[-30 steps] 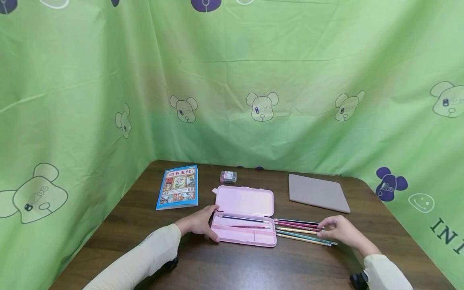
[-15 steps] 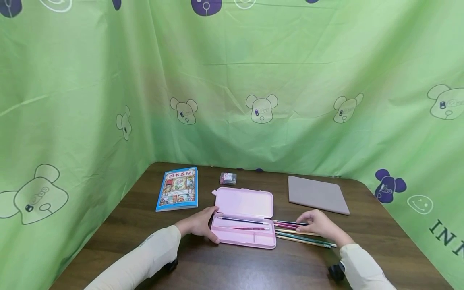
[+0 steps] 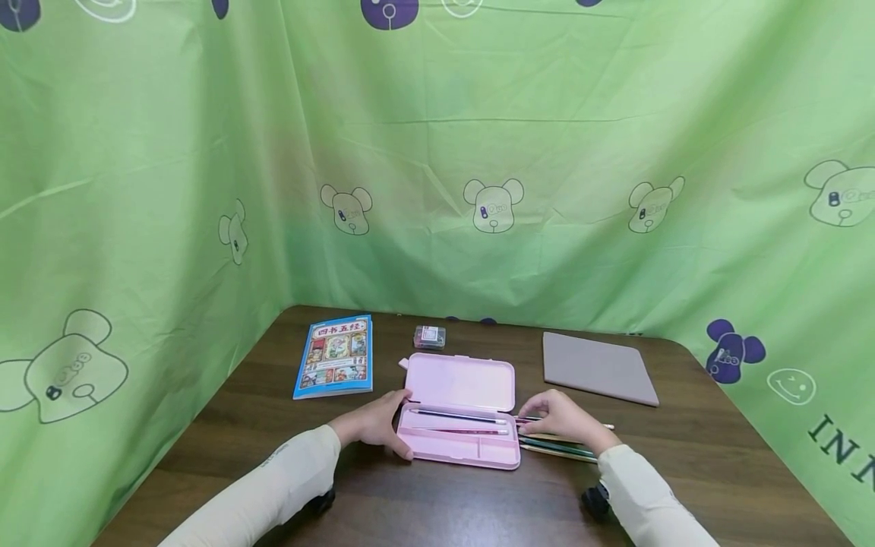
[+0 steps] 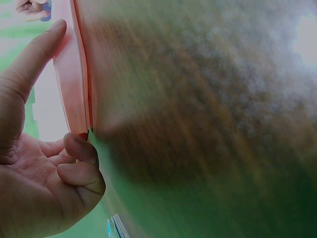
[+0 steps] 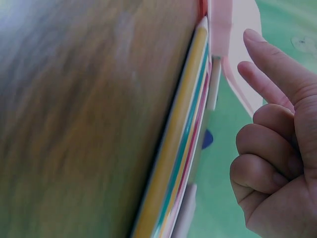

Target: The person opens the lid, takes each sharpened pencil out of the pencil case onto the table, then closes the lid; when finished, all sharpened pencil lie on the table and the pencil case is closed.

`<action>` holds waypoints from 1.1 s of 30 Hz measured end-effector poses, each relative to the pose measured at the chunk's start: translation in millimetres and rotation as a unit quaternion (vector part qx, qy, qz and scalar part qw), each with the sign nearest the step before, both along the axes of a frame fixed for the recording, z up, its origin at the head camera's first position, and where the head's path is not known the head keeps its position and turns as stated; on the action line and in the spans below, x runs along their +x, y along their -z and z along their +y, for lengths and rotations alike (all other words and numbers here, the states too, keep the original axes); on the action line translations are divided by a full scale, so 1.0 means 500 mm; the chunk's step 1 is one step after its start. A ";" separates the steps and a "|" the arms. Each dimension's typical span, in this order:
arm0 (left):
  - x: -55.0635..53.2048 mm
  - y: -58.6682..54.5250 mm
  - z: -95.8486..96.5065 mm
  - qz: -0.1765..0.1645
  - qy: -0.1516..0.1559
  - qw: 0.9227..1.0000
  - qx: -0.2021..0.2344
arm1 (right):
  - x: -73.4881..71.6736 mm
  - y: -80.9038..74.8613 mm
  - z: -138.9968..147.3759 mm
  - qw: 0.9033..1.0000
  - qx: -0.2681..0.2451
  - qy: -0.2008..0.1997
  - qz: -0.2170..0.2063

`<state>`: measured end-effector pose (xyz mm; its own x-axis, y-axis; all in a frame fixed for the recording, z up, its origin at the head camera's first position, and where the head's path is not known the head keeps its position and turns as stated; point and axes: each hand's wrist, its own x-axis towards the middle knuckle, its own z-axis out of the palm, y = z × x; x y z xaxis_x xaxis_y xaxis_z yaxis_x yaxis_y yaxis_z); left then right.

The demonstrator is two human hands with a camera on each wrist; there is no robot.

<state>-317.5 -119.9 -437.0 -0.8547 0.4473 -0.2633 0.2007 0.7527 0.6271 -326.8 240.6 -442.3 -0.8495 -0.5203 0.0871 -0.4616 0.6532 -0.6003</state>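
Observation:
An opened pink pencil case (image 3: 461, 380) lies on the table, lid folded back, with a dark pencil (image 3: 458, 415) and a red pencil (image 3: 472, 431) inside. My left hand (image 3: 372, 422) holds its left end, the thumb along the front side and the fingers at the back corner. Close to the case's right end, my right hand (image 3: 567, 420) is over several loose pencils (image 3: 557, 450). In the right wrist view, thumb and forefinger stretch out with nothing seen between them, the other fingers folded. Yellow and teal pencils (image 5: 173, 163) lie beside that hand.
A blue-edged book (image 3: 335, 357) lies at the back left of the wooden table (image 3: 444, 509). Behind the case is a small clear box (image 3: 430, 337) with a white label. A flat grey notebook-like slab (image 3: 601, 367) lies at the back right. Green printed cloth surrounds the table.
My right hand has moved left along the loose pencils, from their right ends to beside the pencil case. The left hand and the case have stayed in place.

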 end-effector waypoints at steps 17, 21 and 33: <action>-0.001 0.002 -0.001 -0.003 0.001 1.000 0.000 | -0.008 -0.001 -0.071 0.998 0.037 -0.035 -0.043; -0.003 0.001 -0.002 -0.002 -0.001 1.000 0.000 | -0.012 -0.001 -0.075 0.997 0.040 -0.033 -0.050; -0.007 0.000 -0.003 -0.001 0.008 1.000 0.001 | -0.012 0.003 -0.084 0.997 0.048 -0.049 -0.046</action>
